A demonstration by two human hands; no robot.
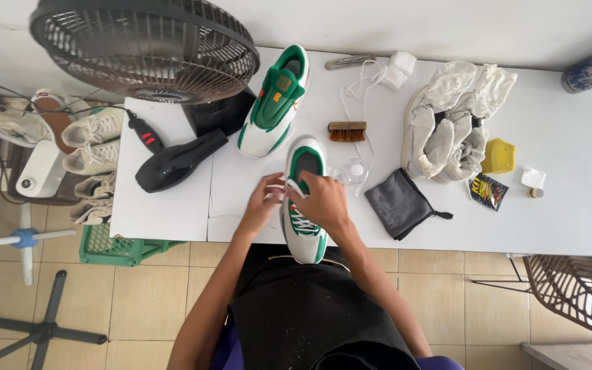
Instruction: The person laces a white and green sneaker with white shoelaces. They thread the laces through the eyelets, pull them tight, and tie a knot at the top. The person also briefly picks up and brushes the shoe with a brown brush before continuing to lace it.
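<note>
A white and green sneaker (305, 236) lies on the white table (173, 205) at its front edge, toe pointing toward me. My left hand (263, 201) pinches a white lace (279, 185) at the shoe's left side. My right hand (323, 200) rests over the shoe's tongue and grips the lace there. The matching sneaker (274, 103) lies farther back, without my hands near it.
A black fan (146, 48) stands at the back left, a black hair dryer (176, 163) beside it. A wooden brush (347, 131), loose white laces (359, 85), a grey cloth (399, 203), dirty white shoes (450, 123), a yellow sponge (499, 156) and a small packet (487, 190) lie right.
</note>
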